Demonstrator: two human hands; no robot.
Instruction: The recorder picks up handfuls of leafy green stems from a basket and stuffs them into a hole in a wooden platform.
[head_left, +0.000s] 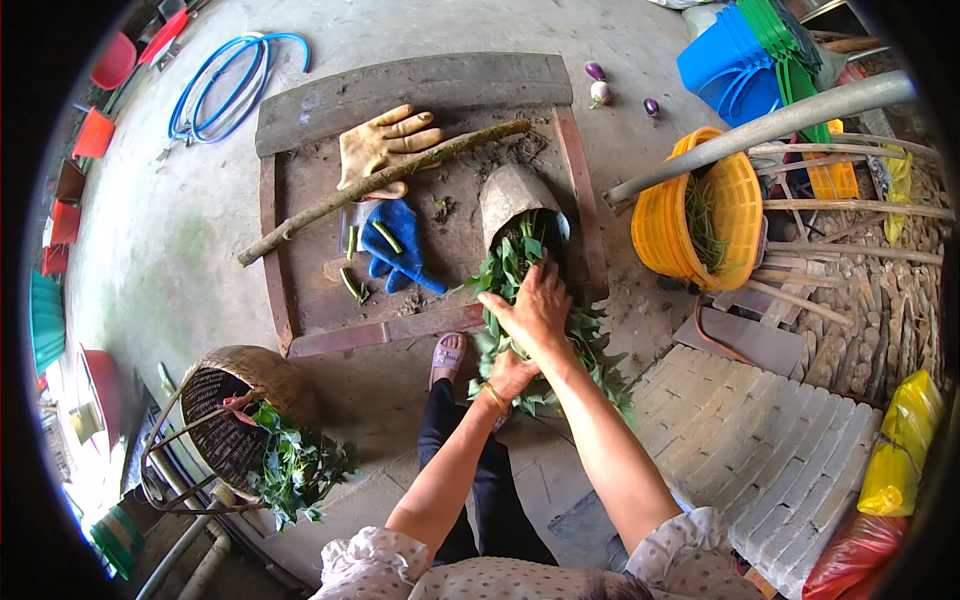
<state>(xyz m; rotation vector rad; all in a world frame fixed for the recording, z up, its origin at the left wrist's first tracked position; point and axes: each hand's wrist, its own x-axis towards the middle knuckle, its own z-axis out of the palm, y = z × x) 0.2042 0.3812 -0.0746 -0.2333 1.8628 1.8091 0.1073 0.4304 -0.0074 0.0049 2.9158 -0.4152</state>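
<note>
A large bunch of leafy green stems (506, 266) lies before me, partly hidden by my hands. My right hand (534, 306) presses over its upper part, thumb out to the left. Closer to my body, my left hand (513, 373), with a band on its wrist, grips the bunch from the left. At the bunch's far end is the mouth of a worn grey tapered container (517, 196), tipped on its side in a shallow wooden frame (337, 341). How far the stems reach inside cannot be seen. Left of them lie a blue-coated glove (401, 244) and several short cut stems (350, 285).
A long stick (382, 176) crosses the frame beside a tan glove (386, 146). At lower left a wicker basket (262, 375) lies tipped, with leafy greens (296, 465) at its mouth. Yellow plastic baskets (660, 232), a metal pole (772, 135) and stacked bricks (757, 435) stand right.
</note>
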